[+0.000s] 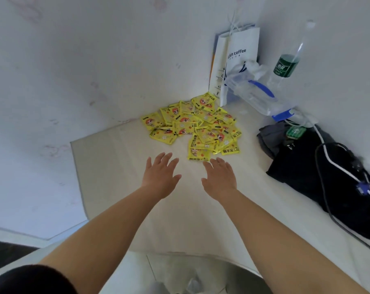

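Yellow snack packets (192,126) lie in a loose, overlapping heap at the far corner of the white counter (116,166), close against the wall. Both arms stretch toward them. The left hand (161,175) is flat and open, fingers straight and slightly spread, palm down, short of the heap. The right hand (220,179) is open in the same way, its fingertips just beside the nearest packet; I cannot tell whether they touch it. Behind the heap stands a white paper bag (239,56), with a clear plastic jug (254,96) on its side and a green-labelled bottle (285,64) beside it. A black bag (307,177) with cables (328,160) lies to the right.
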